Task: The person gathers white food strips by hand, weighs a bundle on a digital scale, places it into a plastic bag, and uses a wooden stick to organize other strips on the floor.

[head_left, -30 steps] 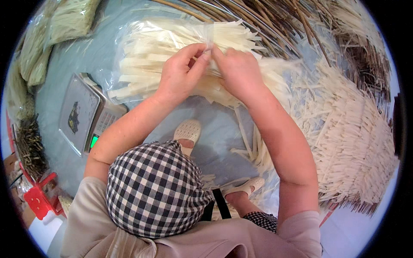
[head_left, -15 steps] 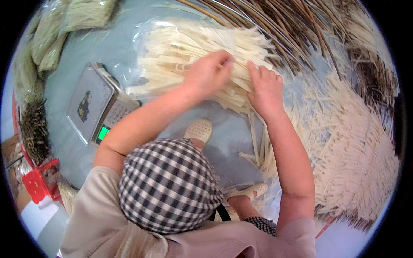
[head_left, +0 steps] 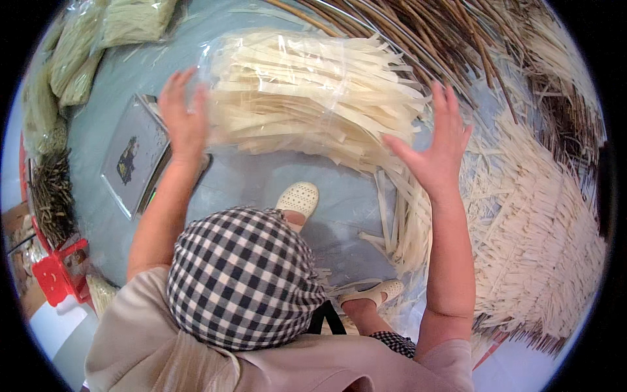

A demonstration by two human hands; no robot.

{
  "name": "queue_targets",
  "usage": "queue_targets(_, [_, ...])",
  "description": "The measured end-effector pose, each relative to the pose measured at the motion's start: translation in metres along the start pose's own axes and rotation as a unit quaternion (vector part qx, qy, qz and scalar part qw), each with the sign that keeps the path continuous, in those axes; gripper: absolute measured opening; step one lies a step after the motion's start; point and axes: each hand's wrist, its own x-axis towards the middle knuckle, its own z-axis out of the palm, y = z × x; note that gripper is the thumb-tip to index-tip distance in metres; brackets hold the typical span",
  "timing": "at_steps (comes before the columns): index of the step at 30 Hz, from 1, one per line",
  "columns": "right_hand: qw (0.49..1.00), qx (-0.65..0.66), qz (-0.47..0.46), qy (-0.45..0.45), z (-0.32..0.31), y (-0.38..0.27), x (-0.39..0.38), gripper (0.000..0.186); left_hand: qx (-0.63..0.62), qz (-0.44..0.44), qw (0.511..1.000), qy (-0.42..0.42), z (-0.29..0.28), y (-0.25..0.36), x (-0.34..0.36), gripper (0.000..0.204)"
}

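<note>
A thick bundle of flat cream strips [head_left: 287, 88] lies crosswise in front of me, inside clear plastic film that shines on top. Toward its right part a clear band seems to cross it. At the bundle's left end is my left hand [head_left: 184, 117], raised and slightly blurred, its fingers apart. Whether it touches the film I cannot tell. My right hand [head_left: 436, 147] is spread wide by the right end, thumb toward the loose strip tips, and holds nothing. Below that end, loose strips [head_left: 408, 222] trail down toward my foot.
Left of the bundle stands a flat-topped digital scale [head_left: 134, 157], partly behind my left forearm. Bagged pale bundles [head_left: 75, 59] lie at the far left. Long brown sticks [head_left: 418, 32] are at the back right, above a big heap of cream strips [head_left: 535, 242]. A red plastic stool [head_left: 55, 277] stands lower left.
Both hands have come off the middle of the bundle and moved apart, the left to its left end, the right just past its right end. The fingers have spread.
</note>
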Motion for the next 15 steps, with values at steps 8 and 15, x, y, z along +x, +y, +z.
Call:
queue_targets(8, [0.827,0.491,0.275,-0.019,0.098,-0.004,0.023,0.094,-0.492,-0.442,0.736,-0.148,0.034,-0.018,-0.002,0.080])
queue_targets(15, [0.818,0.493,0.294,-0.032,0.046,0.019,0.012,0.087,-0.121,0.057,0.991,-0.013,0.039,0.024,0.055,0.070])
